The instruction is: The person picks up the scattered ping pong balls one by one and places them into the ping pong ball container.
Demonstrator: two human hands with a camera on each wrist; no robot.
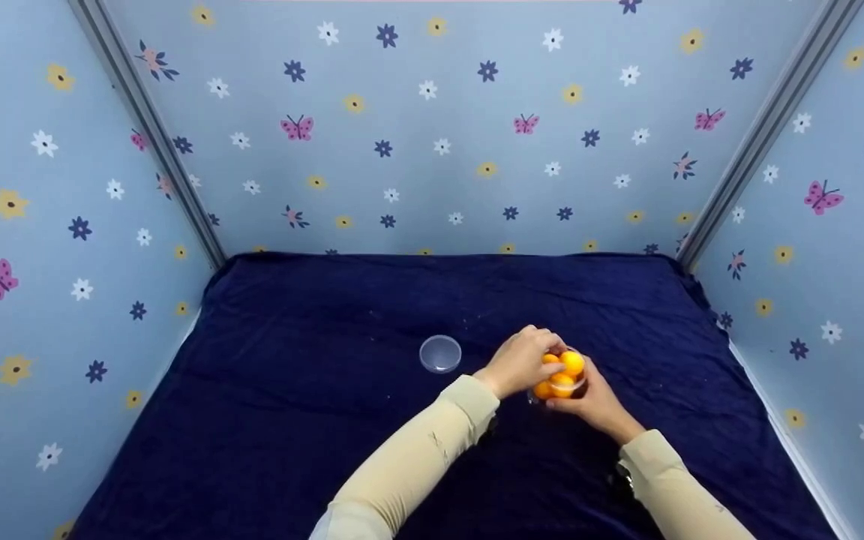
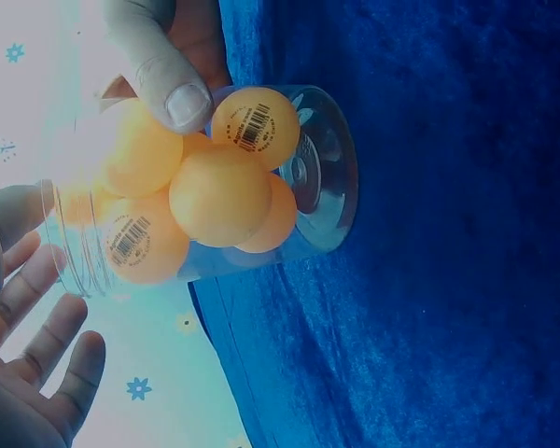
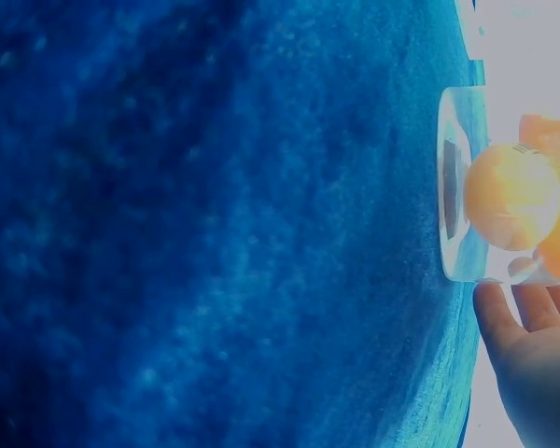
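So I had one clear plastic jar standing on the dark blue cloth, and I could count about five orange ping-pong balls inside it from my left wrist view, two of them with little barcode prints showing; there could have been more hidden behind those. My right hand was wrapped around the jar from the near side, thumb pressed on the wall, holding it steady. My left hand was just over the jar's mouth with the fingers loosely spread, not gripping anything as far as I could tell. One clear round lid lay flat on the cloth just left of the jar, apart from it. The cloth covered the whole table, a bit wrinkled, and behind the jar and on both sides stood light blue walls printed with flowers and pink butterflies.
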